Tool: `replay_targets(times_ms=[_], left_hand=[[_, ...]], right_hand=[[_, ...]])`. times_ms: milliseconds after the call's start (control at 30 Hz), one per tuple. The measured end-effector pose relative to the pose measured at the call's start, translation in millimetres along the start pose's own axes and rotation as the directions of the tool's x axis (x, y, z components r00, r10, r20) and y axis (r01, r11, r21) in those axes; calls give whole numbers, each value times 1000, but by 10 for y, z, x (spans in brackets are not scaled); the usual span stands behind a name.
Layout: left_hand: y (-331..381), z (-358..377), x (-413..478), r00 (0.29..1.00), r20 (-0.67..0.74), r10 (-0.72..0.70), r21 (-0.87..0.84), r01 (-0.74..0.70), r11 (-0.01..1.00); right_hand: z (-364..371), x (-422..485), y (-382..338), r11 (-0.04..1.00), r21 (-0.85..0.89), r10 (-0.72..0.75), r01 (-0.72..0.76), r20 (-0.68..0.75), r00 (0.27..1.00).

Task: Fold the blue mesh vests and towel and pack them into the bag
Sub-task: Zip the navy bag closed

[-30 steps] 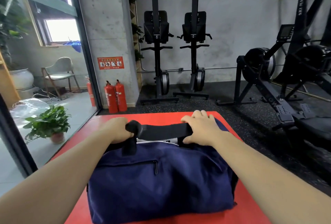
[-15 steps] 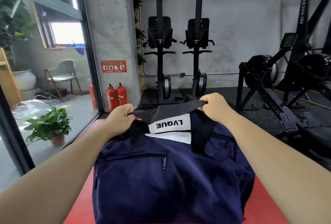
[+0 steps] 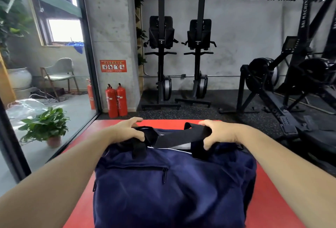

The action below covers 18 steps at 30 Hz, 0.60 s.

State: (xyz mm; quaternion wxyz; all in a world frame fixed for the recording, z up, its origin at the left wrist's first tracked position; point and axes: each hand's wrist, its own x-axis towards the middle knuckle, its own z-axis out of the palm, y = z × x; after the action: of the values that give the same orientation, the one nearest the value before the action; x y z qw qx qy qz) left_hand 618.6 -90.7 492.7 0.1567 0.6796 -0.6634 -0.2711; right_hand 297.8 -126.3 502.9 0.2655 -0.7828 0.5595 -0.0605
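A navy blue duffel bag (image 3: 174,189) lies on the red surface (image 3: 269,200) right in front of me, its front zip pocket facing me. Black webbing handles (image 3: 180,137) run across its top. My left hand (image 3: 127,131) grips the left end of the handles, fingers curled over the strap. My right hand (image 3: 216,134) grips the right end, thumb under the strap. A strip of white shows below the handles. The vests and the towel are not visible.
Beyond the red surface lies dark rubber floor. Two red fire extinguishers (image 3: 116,100) stand by a concrete pillar. Black exercise machines (image 3: 178,54) line the back wall and the right side. A glass partition (image 3: 87,63) and a potted plant (image 3: 45,125) are on the left.
The bag was lifted by its handles half a second ago, showing a white label. It now sits lower on the red surface, the handles lie flatter, and both hands still hold them.
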Motion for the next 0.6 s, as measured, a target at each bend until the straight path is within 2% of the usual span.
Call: replay_targets(times_ms=[33, 100, 167, 300, 467, 600], left_hand=[[-6, -1, 28, 999, 32, 17, 114, -20, 993], [-28, 49, 100, 997, 59, 57, 411, -76, 909], [-38, 150, 159, 988, 109, 107, 554, -150, 819], [-115, 299, 273, 984, 106, 146, 610, -180, 772], [-111, 358, 243, 994, 59, 89, 598, -106, 794], [-85, 333, 157, 994, 18, 108, 614, -96, 784]], right_hand=[[-2, -53, 14, 998, -66, 13, -9, 51, 999], [72, -109, 57, 947, -321, 42, -21, 58, 997], [198, -105, 79, 861, -508, 31, -11, 30, 999], [286, -20, 44, 818, -575, -17, -9, -40, 999], [347, 61, 24, 817, -577, -13, -17, -48, 999], [347, -21, 6, 825, -563, -8, -39, -80, 997]])
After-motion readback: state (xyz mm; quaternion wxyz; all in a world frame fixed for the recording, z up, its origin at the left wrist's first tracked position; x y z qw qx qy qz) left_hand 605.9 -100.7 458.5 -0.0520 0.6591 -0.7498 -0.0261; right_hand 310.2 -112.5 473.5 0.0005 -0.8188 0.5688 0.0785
